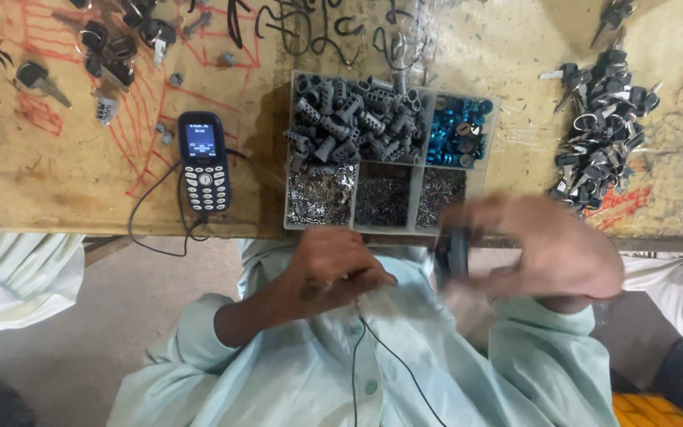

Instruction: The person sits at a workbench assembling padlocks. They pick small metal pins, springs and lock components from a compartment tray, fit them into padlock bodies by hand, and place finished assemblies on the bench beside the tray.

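Blurrily, right hand (pixel 551 249) clamped on dark cylinder part (pixel 452 255), left hand (pixel 333 269) curled together, near divided tray (pixel 290 158).

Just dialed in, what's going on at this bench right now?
A person in a pale green shirt works at the edge of a wooden table. The right hand, blurred, grips a small dark part; what it is can't be told. The left hand is closed just below the table edge; its contents are hidden. In front sits a divided tray holding grey cylinders, blue parts and small metal pieces. A phone lies left of it, a pile of keys to the right.
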`<state>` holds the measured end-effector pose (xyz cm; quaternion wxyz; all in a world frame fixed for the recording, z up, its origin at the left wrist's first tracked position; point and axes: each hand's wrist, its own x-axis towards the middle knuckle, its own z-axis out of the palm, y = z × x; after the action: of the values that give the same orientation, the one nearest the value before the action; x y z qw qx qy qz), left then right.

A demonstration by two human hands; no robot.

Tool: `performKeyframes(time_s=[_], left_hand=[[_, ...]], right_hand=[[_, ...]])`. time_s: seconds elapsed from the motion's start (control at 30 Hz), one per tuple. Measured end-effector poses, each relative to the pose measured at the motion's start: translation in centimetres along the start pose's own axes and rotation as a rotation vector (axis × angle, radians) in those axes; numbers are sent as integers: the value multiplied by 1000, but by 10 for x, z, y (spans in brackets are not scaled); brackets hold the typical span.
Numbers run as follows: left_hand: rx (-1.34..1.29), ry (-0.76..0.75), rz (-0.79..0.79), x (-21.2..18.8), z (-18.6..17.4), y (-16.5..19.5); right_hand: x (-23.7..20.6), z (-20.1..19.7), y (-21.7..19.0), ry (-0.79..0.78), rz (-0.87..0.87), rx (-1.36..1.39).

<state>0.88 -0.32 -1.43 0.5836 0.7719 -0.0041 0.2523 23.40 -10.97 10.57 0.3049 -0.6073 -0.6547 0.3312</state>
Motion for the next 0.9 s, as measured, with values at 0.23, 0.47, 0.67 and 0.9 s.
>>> performKeyframes(time_s=[0.23,0.47,0.67,0.9], left_hand=[[747,-34,-309,-1,-23,4],[730,-202,-373,-1,-29,-13],[593,-22,-391,-1,-28,4],[437,123,-343,-8,-20,-6]], right_hand=[[-30,74,54,253,186,-258],[-15,97,66,34,124,-610],[-16,98,69,81,181,-409],[-11,95,56,289,322,-62]])
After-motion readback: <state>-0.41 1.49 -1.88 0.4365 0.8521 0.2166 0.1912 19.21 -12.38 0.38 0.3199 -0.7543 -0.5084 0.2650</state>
